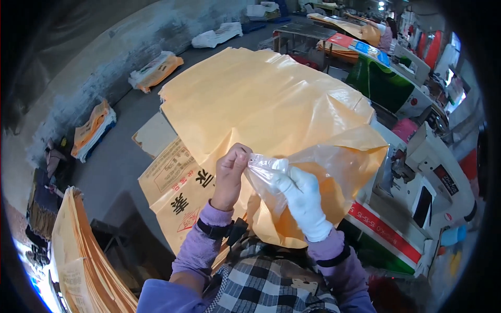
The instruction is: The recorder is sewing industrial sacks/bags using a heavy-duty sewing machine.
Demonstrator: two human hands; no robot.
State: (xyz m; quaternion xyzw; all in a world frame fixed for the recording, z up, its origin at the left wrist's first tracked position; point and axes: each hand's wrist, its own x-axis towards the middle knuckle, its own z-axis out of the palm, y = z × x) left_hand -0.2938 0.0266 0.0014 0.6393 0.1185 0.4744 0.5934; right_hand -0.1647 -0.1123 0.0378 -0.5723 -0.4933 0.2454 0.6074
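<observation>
My bare left hand [229, 177] pinches the gathered edge of a clear plastic liner [334, 163] between thumb and fingers. Close beside it, my right hand [305, 201], in a white glove, grips the same liner. The liner spreads to the right, out of the mouth of an orange-yellow woven sack [286, 229] that hangs open in front of my body. Under and beyond my hands lies a broad pile of orange-yellow sacks [250, 99]. A printed sack [175, 188] with dark characters sticks out from the pile at the left.
At the right stands a white sewing machine [436, 167], with a red-and-green sack [386, 235] below it. A thick stack of sacks [86, 261] rises at the lower left. Several bundles [95, 130] lie along the wall. Another person [387, 37] is at a far table.
</observation>
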